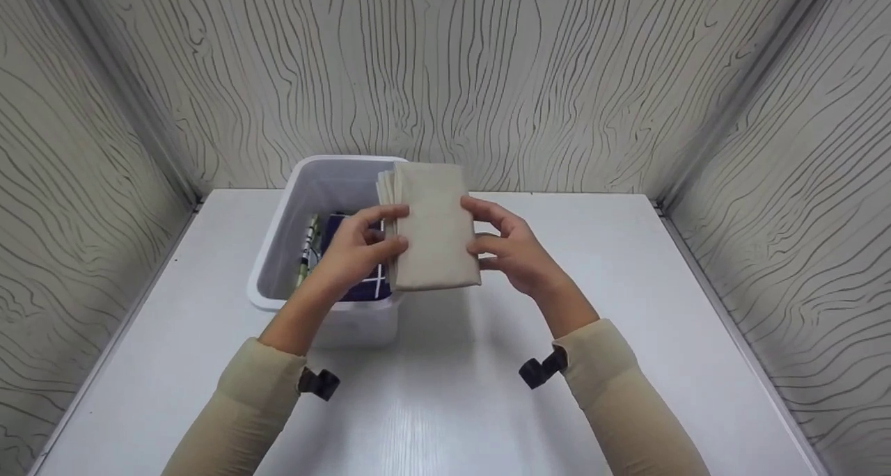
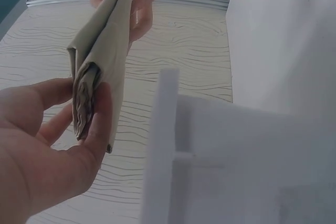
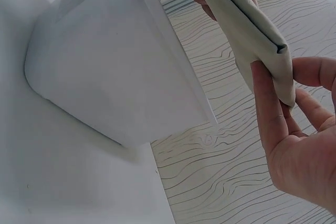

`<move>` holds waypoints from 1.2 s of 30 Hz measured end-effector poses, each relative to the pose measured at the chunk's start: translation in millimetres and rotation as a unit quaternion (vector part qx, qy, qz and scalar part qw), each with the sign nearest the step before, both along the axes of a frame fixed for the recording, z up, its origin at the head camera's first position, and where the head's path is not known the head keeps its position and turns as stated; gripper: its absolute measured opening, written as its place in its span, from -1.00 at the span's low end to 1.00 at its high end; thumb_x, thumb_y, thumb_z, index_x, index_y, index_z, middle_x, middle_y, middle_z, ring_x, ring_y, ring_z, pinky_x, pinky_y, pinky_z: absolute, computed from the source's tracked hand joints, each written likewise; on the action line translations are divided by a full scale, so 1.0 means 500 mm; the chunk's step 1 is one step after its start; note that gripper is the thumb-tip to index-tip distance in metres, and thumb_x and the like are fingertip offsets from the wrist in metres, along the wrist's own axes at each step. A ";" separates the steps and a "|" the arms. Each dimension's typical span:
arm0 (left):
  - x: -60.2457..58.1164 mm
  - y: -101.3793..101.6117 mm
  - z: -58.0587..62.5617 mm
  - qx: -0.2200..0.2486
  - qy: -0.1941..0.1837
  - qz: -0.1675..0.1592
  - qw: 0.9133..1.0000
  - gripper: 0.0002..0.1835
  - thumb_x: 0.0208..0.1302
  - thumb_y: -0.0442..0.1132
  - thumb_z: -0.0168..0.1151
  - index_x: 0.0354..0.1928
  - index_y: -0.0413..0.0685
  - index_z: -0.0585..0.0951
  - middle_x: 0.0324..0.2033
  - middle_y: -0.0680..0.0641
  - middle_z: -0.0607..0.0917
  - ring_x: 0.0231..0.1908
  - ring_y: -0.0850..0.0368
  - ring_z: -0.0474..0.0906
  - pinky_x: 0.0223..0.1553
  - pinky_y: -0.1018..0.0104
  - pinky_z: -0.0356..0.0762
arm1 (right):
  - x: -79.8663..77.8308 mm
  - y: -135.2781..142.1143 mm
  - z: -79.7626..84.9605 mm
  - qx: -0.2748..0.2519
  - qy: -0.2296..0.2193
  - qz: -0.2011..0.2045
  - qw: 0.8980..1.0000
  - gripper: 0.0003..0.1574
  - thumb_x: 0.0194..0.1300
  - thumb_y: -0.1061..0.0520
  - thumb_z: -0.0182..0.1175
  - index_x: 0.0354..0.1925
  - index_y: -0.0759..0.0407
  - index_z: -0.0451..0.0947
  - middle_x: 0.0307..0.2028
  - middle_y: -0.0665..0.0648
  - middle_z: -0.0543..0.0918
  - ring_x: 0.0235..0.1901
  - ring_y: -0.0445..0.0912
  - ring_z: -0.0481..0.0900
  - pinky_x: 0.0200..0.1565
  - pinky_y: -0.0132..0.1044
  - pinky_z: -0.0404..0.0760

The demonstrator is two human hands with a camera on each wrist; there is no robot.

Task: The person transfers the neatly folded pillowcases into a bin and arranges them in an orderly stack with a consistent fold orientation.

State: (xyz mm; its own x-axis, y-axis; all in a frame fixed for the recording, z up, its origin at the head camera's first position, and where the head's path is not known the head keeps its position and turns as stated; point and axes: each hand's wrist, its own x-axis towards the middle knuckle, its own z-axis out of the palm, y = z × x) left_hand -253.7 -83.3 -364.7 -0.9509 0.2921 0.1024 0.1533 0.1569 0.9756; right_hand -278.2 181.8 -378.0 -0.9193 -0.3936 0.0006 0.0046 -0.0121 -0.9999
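A beige cloth (image 1: 437, 229), folded into a flat rectangle, is held up between both hands. My left hand (image 1: 358, 246) pinches its left side, where several folded layers show. On the opposite edge, my right hand (image 1: 511, 246) grips it between thumb and fingers. The left wrist view shows the rolled layers of the cloth (image 2: 97, 72) between thumb and fingertips. In the right wrist view, the cloth (image 3: 247, 30) appears edge-on, above the tub's rim level. Its left part overlaps the white plastic tub (image 1: 275, 253) in the head view.
Inside the tub lie a dark blue folded cloth with white lines (image 1: 365, 291) and a green, black and white patterned item (image 1: 307, 250). The tub stands on a white table (image 1: 592, 267), enclosed by wood-grain panels (image 1: 431, 79) at the back and sides.
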 end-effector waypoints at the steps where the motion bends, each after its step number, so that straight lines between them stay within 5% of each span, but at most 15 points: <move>1: 0.000 -0.004 0.001 0.000 0.000 0.001 1.000 -0.48 0.27 -0.34 0.24 0.29 -0.01 0.47 0.18 -0.21 0.48 -0.04 -0.05 0.62 -0.08 0.11 0.68 | -0.002 -0.004 0.001 0.000 0.000 0.003 1.000 -0.16 0.15 0.30 0.27 0.36 -0.12 0.33 0.28 0.11 0.31 0.11 0.10 0.53 -0.04 0.04 0.66; 19: -0.011 -0.071 0.005 -0.012 0.010 0.015 1.000 -0.54 0.30 -0.36 0.20 0.25 -0.11 0.50 0.13 -0.27 0.54 -0.12 -0.01 0.66 -0.15 0.18 0.70 | -0.016 -0.069 0.000 0.016 0.006 0.019 1.000 -0.19 0.15 0.28 0.29 0.33 -0.15 0.35 0.26 0.08 0.34 0.14 0.09 0.57 -0.04 0.04 0.67; 36: -0.047 -0.133 -0.007 -0.078 0.006 0.080 0.994 -0.56 0.30 -0.33 0.09 0.24 -0.06 0.51 0.26 -0.17 0.46 -0.01 -0.01 0.54 -0.10 0.24 0.61 | -0.045 -0.148 -0.003 0.014 0.000 0.020 1.000 -0.18 0.12 0.33 0.31 0.33 -0.02 0.36 0.28 0.07 0.41 0.11 0.05 0.62 -0.05 -0.04 0.69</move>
State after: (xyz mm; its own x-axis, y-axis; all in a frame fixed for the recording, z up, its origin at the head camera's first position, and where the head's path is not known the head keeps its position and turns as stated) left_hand -277.2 -150.0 -368.3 -0.9854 0.1510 0.0793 0.1257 0.3288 0.9360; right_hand -300.6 108.0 -379.7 -0.9032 -0.4291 -0.0107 0.0044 0.0157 -0.9999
